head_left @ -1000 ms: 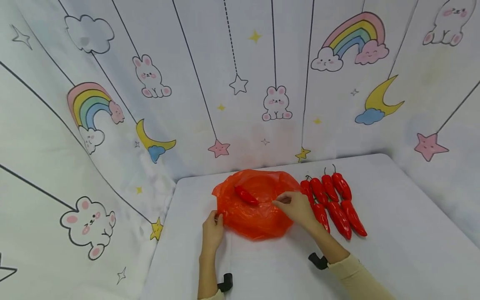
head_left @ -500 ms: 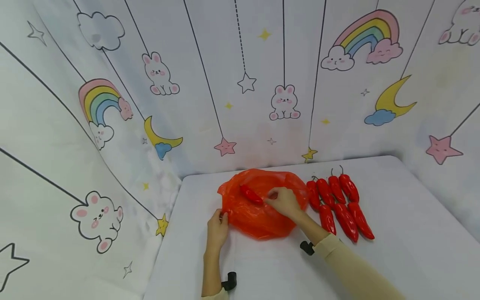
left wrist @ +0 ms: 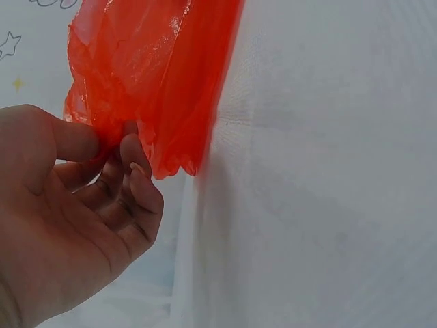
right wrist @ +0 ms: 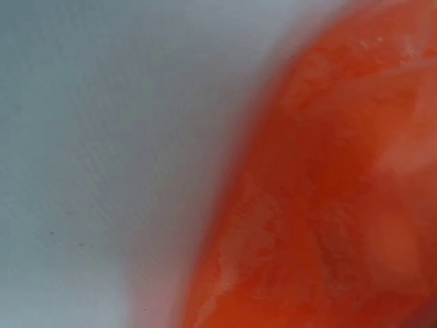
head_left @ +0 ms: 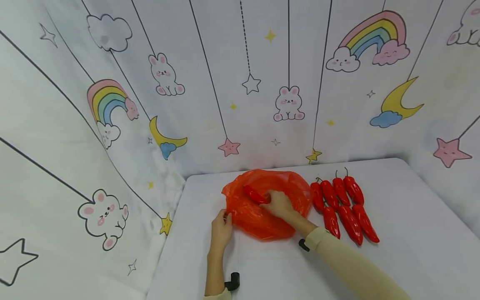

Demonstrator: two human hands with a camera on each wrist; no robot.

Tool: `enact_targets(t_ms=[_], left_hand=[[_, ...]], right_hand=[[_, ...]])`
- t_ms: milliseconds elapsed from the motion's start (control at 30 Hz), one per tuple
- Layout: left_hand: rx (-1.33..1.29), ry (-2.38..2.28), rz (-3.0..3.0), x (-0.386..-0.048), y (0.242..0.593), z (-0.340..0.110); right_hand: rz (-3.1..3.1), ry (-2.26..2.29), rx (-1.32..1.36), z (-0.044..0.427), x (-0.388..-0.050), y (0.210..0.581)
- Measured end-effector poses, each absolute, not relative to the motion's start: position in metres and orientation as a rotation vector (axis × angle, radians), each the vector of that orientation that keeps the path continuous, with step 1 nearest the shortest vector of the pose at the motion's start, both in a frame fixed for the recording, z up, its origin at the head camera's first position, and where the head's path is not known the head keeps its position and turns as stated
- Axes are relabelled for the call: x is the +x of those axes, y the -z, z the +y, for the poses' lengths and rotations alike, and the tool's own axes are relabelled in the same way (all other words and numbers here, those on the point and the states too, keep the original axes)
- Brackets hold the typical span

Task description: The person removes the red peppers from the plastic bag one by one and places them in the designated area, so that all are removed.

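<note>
An orange-red plastic bag (head_left: 258, 225) lies spread with its mouth open on the white table. My left hand (head_left: 221, 229) pinches the bag's left edge between thumb and fingers; the left wrist view shows this grip on the thin plastic (left wrist: 157, 75) close up. Inside the bag lies a glossy red chili pepper (head_left: 253, 194), tilted down to the right. My right hand (head_left: 280, 205) reaches over the bag from the right, thumb and fingers round the pepper's right end. In the right wrist view only the blurred bag (right wrist: 307, 205) shows, without the hand.
Several more red chili peppers (head_left: 350, 225) lie in two rows on the table right of the bag, some with dark stems. A white cloth backdrop (head_left: 210, 108) with printed rabbits, stars and rainbows stands behind and to the left. The tabletop (head_left: 262, 275) stretches toward the front.
My right hand has moved left across the bag and closed its fingers at the pepper's end. The left hand keeps its hold on the bag's edge. The head view has shifted slightly.
</note>
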State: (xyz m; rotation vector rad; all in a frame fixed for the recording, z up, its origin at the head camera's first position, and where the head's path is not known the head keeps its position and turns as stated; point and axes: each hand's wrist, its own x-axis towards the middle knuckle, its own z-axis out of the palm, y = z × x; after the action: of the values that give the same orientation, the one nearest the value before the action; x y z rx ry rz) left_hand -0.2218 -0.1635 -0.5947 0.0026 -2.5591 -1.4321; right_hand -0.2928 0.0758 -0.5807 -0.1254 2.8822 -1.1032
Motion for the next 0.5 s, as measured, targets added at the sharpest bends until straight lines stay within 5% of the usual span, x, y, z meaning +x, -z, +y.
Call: enact_targets(t_ms=[500], left_hand=[[0.034,1.434,-2.57,-0.2228,0.5965,-0.1647]], right_hand=[[2.879,1.233,-0.178,0.0805,-0.2983,0.5887]])
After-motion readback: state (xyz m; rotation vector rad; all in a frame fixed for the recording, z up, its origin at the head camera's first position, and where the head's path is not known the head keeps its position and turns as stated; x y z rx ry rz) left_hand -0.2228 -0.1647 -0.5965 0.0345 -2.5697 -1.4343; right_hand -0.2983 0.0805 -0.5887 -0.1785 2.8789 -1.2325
